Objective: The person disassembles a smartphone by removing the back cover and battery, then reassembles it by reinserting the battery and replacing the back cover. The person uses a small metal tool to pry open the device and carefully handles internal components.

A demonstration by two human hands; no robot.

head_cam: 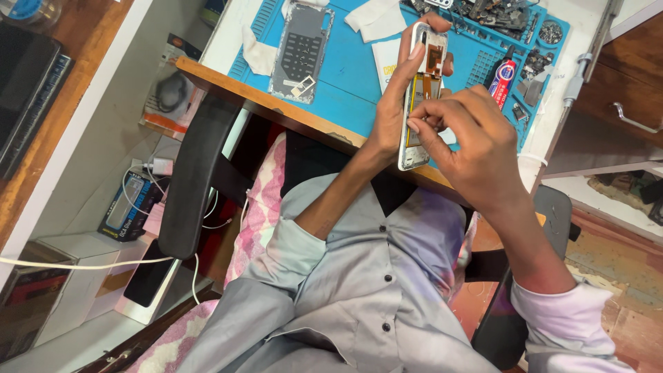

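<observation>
My left hand (395,103) grips an opened phone frame (419,90) with a white rim, its inside facing me, showing orange flex parts and a yellowish panel. It is held tilted above the near edge of the blue work mat (352,62). My right hand (469,141) rests over the phone's lower half, thumb and forefinger pinched together against its inner surface. Whether a small part sits between those fingertips is too small to tell.
On the mat lie a grey phone back panel (302,48), white wipes (376,17), a red-and-blue tube (502,79) and several small parts (504,17). A black chair armrest (197,179) stands to the left. A drawer handle (632,121) is at the right.
</observation>
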